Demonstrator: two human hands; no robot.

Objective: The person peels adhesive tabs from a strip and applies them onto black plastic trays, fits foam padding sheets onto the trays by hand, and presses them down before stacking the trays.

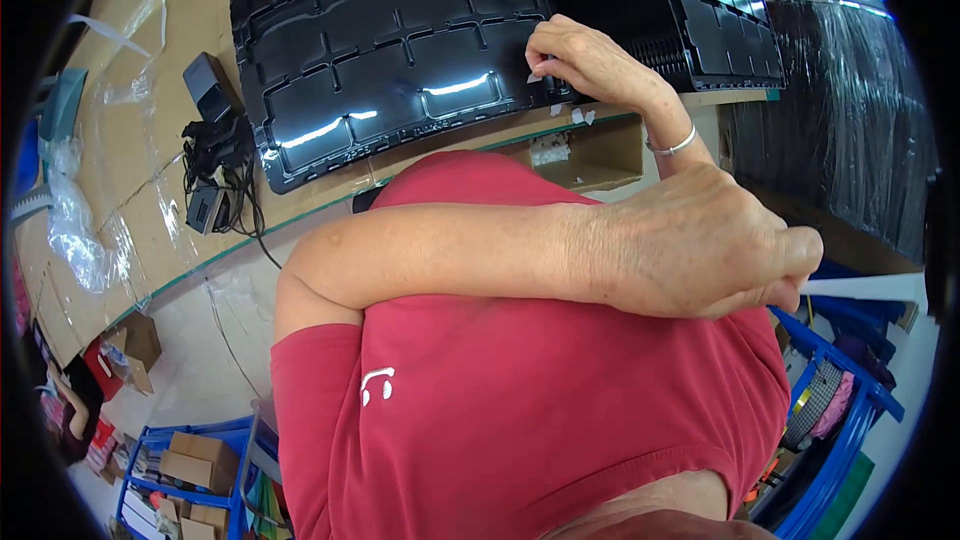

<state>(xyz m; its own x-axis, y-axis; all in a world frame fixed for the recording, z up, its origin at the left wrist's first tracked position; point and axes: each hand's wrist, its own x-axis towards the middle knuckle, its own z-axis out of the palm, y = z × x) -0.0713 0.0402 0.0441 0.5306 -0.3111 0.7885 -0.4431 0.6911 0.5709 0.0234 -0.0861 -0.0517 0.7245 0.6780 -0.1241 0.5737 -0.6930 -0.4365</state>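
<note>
Across my chest reaches my left arm, and my left hand (690,245) is closed at the right, its fingertips meeting the end of a white strip (868,287). Beyond it, my right hand (585,58), with a silver bangle (675,145) on the wrist, is bent over the near right corner of a black plastic tray (370,90). The right thumb and fingers are pinched around a small pale scrap (535,77) at the tray's surface. The tray is shiny, with rows of moulded rectangular shapes, and lies on a cardboard-covered table (110,150).
More black trays (715,15) are stacked to the right. White scraps (583,116) lie along the table edge, above an open cardboard box (610,155). Left of the tray are a dark device (210,85) and tangled black cables (220,155). Blue racks (835,390) stand behind me.
</note>
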